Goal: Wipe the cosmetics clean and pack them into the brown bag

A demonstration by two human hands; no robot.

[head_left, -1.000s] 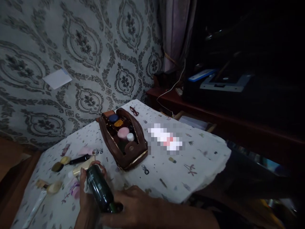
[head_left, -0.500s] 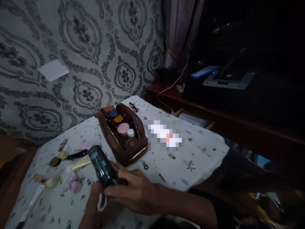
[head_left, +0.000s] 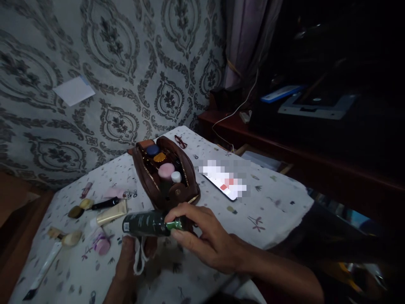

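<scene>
My right hand (head_left: 205, 236) grips a dark green bottle (head_left: 144, 223) by its shiny green neck end, thumb and fingers closed round it. The bottle lies nearly level, its base with a small pale label pointing left. Just below it, my left hand (head_left: 126, 266) is closed round a folded white cloth band (head_left: 139, 257); the bottle partly hides its fingers. Behind the bottle stands an open brown zip bag (head_left: 147, 181), holding a pink round-lidded container (head_left: 166, 171), a white-capped one (head_left: 176, 177), a blue lid (head_left: 152, 150) and an amber item (head_left: 160, 158).
Left on the patterned tablecloth (head_left: 262, 211) lie a cream tube (head_left: 111, 213), a black-handled brush (head_left: 104, 203), a pink-capped bottle (head_left: 101, 245), a pale brush (head_left: 71, 239) and a white-handled brush (head_left: 44, 270). A lit phone (head_left: 221, 181) and red glasses (head_left: 180, 142) lie beyond.
The bottle has turned from tilted upright to nearly level, its base swinging down and left. My right hand has shifted right to its neck end. The white band shows more in my left hand.
</scene>
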